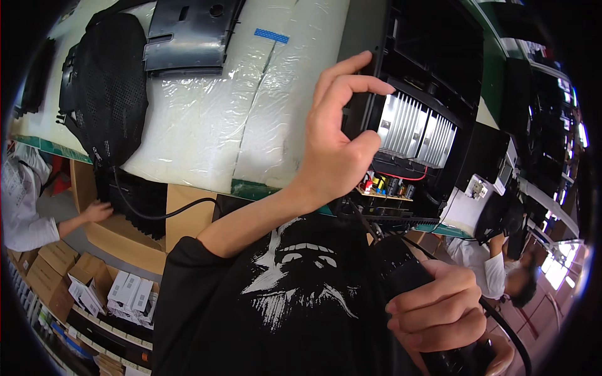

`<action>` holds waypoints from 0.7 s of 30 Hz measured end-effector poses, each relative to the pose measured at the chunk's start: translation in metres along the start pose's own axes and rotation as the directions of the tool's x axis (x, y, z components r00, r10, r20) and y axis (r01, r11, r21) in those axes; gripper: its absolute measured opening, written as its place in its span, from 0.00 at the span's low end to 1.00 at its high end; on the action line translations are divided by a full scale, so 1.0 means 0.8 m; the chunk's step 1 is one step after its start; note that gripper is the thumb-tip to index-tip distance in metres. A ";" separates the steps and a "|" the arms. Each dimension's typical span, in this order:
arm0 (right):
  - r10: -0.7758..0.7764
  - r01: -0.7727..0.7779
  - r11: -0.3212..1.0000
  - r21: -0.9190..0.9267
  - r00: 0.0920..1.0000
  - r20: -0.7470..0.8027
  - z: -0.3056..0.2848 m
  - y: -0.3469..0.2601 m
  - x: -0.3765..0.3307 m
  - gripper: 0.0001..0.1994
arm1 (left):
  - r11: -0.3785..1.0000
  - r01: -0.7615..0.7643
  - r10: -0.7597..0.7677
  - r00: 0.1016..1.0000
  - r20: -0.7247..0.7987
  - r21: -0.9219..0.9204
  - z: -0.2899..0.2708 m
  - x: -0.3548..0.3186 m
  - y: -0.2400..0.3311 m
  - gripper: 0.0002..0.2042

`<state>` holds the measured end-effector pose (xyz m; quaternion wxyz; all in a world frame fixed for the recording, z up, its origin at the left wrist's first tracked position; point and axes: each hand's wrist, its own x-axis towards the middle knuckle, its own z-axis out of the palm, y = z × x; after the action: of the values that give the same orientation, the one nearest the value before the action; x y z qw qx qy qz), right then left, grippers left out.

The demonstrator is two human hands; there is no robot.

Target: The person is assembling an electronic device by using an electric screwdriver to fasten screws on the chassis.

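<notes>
Nearest the camera, the person's right hand (439,304) is closed in a full fist around a thick black tool handle (419,294), its cable (505,329) trailing off toward the lower right. Just behind it is the person's black shirt with a white print (295,276). Their left hand (338,135) reaches up from the middle of the view and holds the edge of a large black device chassis (433,56), fingers curled over its front left rim and thumb pressed just beside a ribbed silver heat sink (417,128). Below the heat sink, a small circuit board (389,186) with coloured parts and a red wire shows. The chassis rests on a workbench covered with white foam sheeting (251,113). Farther left on the sheeting lie a black perforated cover (110,84) and a dark grey plastic panel (188,34), well apart from the chassis. At the left edge, another person's hand (95,212) reaches into a cardboard box (135,235), near small white cartons (128,291).
</notes>
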<state>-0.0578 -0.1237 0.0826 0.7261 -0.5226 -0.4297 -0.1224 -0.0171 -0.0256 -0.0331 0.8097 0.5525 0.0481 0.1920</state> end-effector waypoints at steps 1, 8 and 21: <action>0.004 -0.004 1.000 0.006 1.000 0.007 0.000 0.003 0.003 0.11 | 0.997 0.033 -0.034 0.999 -0.010 -0.063 0.000 0.000 0.001 0.20; 0.120 -0.158 0.983 0.094 0.937 0.327 -0.015 0.009 0.001 0.11 | 1.000 -0.026 0.026 0.999 0.026 -0.003 -0.006 -0.003 -0.005 0.23; 0.184 -0.227 0.960 0.161 0.952 0.243 -0.023 0.011 0.011 0.04 | 0.998 0.017 -0.016 1.000 0.018 -0.063 -0.007 -0.002 -0.005 0.26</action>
<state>-0.0375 -0.1333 0.0818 0.7274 -0.5045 -0.4618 0.0553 -0.0193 -0.0227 -0.0393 0.8286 0.5280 0.0396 0.1819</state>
